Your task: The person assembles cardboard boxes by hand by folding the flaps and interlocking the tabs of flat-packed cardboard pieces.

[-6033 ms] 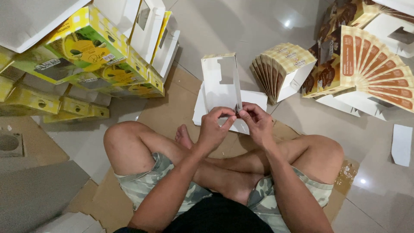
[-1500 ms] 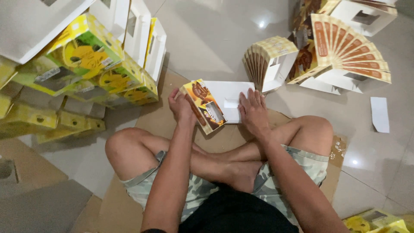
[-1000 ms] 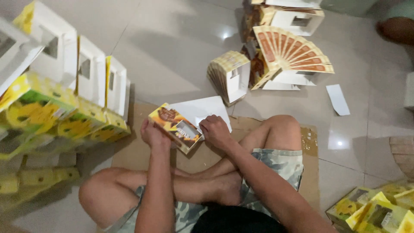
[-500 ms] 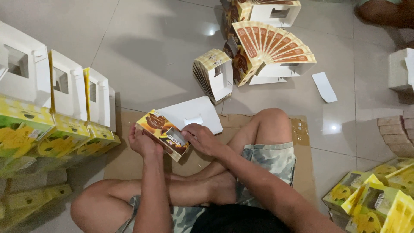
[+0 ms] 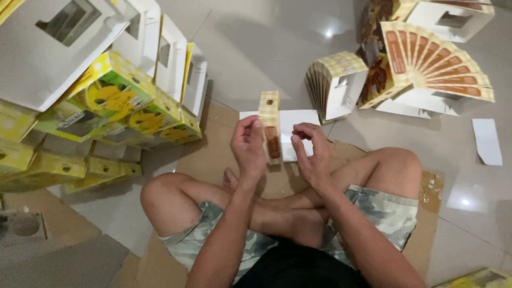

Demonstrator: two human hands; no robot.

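We count two hands, the left hand (image 5: pixel 248 146) and the right hand (image 5: pixel 312 154), and one carton (image 5: pixel 270 125) between them. One white paper piece (image 5: pixel 486 141) lies at the right. Two fanned stacks (image 5: pixel 333 82) (image 5: pixel 437 72) sit upper right.

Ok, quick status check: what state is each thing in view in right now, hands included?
Left hand: gripping the carton, thumb on its near edge.
Right hand: fingers curled on the carton's white panel.
Carton: held upright off the floor, partly folded, narrow printed side towards the camera.
Finished boxes: folded, stacked in leaning rows.
Flat cartons: unfolded, fanned out on the floor.
Cardboard sheet: flat under the seated person.
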